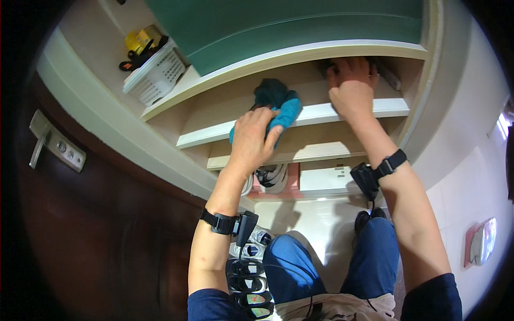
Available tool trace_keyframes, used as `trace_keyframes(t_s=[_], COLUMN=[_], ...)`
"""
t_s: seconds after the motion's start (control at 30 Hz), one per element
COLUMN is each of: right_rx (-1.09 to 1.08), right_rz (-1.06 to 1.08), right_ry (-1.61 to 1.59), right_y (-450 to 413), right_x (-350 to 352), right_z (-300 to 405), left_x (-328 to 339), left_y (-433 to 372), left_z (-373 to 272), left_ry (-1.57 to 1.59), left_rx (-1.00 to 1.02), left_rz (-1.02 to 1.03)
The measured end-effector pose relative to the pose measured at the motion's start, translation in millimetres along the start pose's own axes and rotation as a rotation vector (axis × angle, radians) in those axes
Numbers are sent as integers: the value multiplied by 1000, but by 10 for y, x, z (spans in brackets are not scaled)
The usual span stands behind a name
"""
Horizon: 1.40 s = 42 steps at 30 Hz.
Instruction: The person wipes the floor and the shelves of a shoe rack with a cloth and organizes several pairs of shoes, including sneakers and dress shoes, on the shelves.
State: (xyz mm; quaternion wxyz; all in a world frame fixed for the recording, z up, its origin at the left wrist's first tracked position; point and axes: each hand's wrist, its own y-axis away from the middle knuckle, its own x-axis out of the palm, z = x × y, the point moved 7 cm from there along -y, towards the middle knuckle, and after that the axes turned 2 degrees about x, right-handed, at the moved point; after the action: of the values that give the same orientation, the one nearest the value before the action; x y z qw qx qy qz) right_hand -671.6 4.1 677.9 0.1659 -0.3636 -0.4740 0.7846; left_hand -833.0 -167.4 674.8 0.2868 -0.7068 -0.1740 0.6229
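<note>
My left hand (255, 136) grips a bright teal cloth (290, 111) at the white front edge of a cabinet shelf (317, 114). Bunched just behind it is a darker green cloth (270, 93); whether the two are one piece I cannot tell. My right hand (352, 90) reaches into the same shelf space near its right end, fingertips in shadow under the board above. Something dark lies around those fingers, too hidden to name. Right beside the hand, a slim grey object (389, 76) leans toward the side wall.
Above, a green panel (305, 32) stands behind a white plastic basket (154, 76) of odds and ends. Shoes (273, 178) and a white box (327, 179) fill the bottom level. More shoes (249, 277) line the floor by a dark door (100, 240) with a metal handle (38, 148).
</note>
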Motion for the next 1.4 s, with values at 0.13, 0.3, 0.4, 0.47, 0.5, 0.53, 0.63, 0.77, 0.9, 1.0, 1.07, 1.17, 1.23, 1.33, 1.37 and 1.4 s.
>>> trace_keyframes(t_s=[0.13, 0.3, 0.4, 0.47, 0.5, 0.53, 0.63, 0.77, 0.9, 1.0, 1.07, 1.17, 1.23, 1.33, 1.37, 1.4], right_rx=[9, -6, -6, -16, -36, 3, 4, -35, -46, -137, -150, -171, -150, -108, -62, -24], right_rz=[44, 7, -132, -119, -111, -63, -179, -169, -173, -247, -256, -272, -256, -246, -242, -241], right_ry=[-44, -224, -256, -326, -396, -440, -511, -531, -657, -686, -706, -697, -701, -697, -729, -743], right_y=[24, -25, -31, -10, -14, 8, 175, 300, 329, 368, 451, 599, 731, 948, 1010, 1049], right_x=[30, -109, -279, -260, -283, -310, -596, -723, -771, -789, -759, -837, -943, -859, -833, -836], right_z=[111, 125, 73, 24, -11, -47, -160, -505, -701, -726, -736, -827, -842, -989, -1003, -1064], left_x=[-7, -33, 89, 188, 253, 330, 520, 678, 856, 794, 709, 721, 774, 1022, 1127, 1210], left_y=[46, 151, 43, -33, -104, -173, -360, -601, -742, -703, -525, -318, -330, -531, -575, -619], left_z=[61, 108, -91, -329, -508, -679, -1003, -1166, -1360, -1353, -1144, -965, -1071, -1498, -1584, -1707], left_ry=[65, -20, -9, 0, 11, 13, 31, 98, 119, 86, 34, -11, -62, -73, -118, -163], left_rx=[6, -77, -7, 88, 153, 198, 227, 231, 244, 275, 215, 152, 164, 376, 423, 458], left_rz=[82, -8, -1, -9, -26, -20, -6, -7, 34, -48, -85, -169, -152, -251, -257, -281])
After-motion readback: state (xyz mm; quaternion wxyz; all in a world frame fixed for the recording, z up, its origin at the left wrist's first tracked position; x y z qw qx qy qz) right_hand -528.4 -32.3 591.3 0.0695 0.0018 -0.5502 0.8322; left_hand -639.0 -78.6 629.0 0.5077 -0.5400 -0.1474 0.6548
